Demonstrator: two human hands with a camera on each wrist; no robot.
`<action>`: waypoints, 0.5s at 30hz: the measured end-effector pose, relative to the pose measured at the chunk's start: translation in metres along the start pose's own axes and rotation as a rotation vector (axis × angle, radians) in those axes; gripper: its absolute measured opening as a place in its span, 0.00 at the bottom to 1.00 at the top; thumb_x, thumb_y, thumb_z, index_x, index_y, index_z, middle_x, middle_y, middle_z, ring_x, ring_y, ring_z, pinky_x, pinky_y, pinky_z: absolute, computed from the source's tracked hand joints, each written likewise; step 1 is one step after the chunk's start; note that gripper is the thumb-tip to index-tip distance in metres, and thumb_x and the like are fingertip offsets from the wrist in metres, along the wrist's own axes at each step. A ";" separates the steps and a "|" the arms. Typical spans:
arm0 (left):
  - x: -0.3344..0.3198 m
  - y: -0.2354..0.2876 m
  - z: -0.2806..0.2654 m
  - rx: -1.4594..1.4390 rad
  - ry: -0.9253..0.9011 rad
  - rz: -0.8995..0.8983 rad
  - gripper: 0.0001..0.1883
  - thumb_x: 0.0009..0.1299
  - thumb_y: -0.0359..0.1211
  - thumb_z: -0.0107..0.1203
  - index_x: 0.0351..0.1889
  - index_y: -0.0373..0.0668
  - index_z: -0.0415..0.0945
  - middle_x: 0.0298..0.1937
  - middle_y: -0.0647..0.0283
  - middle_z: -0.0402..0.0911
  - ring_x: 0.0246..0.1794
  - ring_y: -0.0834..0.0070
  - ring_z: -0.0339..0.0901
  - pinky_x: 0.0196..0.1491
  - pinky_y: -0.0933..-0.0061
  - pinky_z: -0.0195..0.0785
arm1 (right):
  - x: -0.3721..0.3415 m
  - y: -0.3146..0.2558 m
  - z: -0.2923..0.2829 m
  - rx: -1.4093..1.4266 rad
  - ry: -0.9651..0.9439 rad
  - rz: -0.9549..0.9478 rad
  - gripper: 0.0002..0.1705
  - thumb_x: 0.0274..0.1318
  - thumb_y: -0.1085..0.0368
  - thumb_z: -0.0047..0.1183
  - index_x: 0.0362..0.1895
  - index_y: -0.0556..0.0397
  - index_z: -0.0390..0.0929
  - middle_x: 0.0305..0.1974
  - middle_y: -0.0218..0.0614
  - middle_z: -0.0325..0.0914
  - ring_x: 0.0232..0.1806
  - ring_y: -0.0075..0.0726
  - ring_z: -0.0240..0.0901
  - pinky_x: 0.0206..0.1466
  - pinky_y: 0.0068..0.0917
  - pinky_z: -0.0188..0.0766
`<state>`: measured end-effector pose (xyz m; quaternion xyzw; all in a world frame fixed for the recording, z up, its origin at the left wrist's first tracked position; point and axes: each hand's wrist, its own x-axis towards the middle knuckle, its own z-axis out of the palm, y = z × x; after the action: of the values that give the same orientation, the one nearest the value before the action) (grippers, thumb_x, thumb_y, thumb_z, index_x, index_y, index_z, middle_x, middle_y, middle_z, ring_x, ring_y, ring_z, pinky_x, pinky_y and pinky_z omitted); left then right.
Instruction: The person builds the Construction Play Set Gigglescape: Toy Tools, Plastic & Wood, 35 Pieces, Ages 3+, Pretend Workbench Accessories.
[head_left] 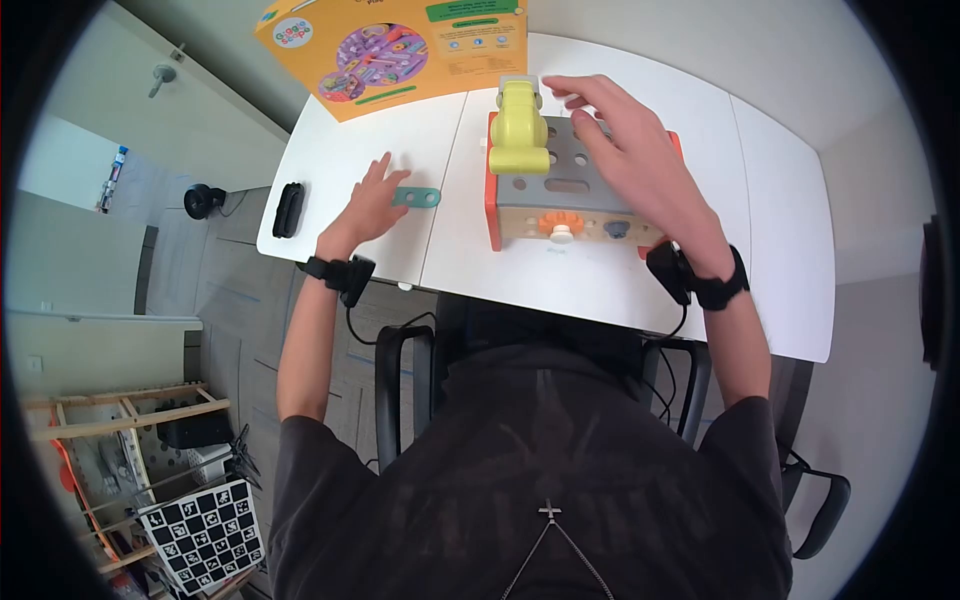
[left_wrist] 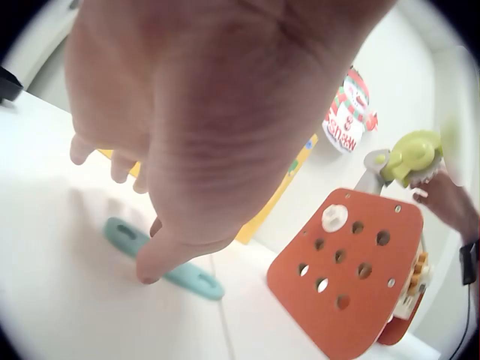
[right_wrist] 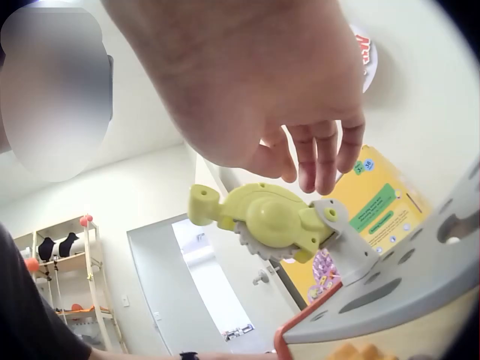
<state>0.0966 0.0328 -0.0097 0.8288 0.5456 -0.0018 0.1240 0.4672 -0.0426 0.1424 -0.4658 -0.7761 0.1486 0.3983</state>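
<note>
On the left of the white table, my left hand (head_left: pixel 365 207) has its fingers spread beside a teal strip with holes (head_left: pixel 428 197). In the left wrist view its thumb reaches down over that strip (left_wrist: pixel 196 281), which lies flat. My right hand (head_left: pixel 645 155) is over a toy workbench (head_left: pixel 603 196), fingers loosely bent with nothing between them. Close to its fingertips is a lime-green toy circular saw (head_left: pixel 519 122), mounted by a grey bracket on the bench's left end. The right wrist view shows the saw's grey toothed blade (right_wrist: pixel 259 249) below the hand.
A yellow toy box (head_left: pixel 440 70) stands at the back of the table. Near the left edge lies a black case (head_left: pixel 288 210). An orange gear (head_left: pixel 560 220) with a white knob sits on the bench's front. Chair armrests (head_left: pixel 390 385) flank the person.
</note>
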 end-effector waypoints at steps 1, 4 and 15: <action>-0.005 -0.009 0.008 -0.012 0.003 0.008 0.30 0.73 0.32 0.65 0.74 0.48 0.71 0.85 0.42 0.57 0.86 0.46 0.53 0.82 0.47 0.55 | -0.005 -0.008 -0.005 0.034 -0.003 0.040 0.20 0.76 0.69 0.41 0.64 0.54 0.79 0.51 0.45 0.84 0.53 0.49 0.82 0.61 0.42 0.77; -0.009 -0.024 0.020 -0.123 0.102 0.053 0.23 0.72 0.32 0.66 0.65 0.43 0.78 0.77 0.46 0.68 0.75 0.46 0.69 0.73 0.50 0.68 | -0.016 -0.022 -0.017 0.070 -0.035 0.092 0.17 0.78 0.65 0.45 0.61 0.56 0.80 0.45 0.42 0.83 0.48 0.42 0.82 0.56 0.37 0.77; -0.016 0.085 -0.073 -0.590 0.227 0.185 0.20 0.72 0.29 0.66 0.61 0.36 0.77 0.61 0.57 0.79 0.61 0.60 0.81 0.68 0.60 0.75 | -0.031 -0.048 -0.041 0.231 -0.087 0.303 0.14 0.79 0.64 0.47 0.58 0.55 0.81 0.36 0.33 0.81 0.39 0.28 0.78 0.47 0.29 0.75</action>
<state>0.1570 0.0016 0.0809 0.7982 0.4552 0.2598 0.2969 0.4766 -0.0998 0.1825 -0.5218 -0.6913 0.3149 0.3880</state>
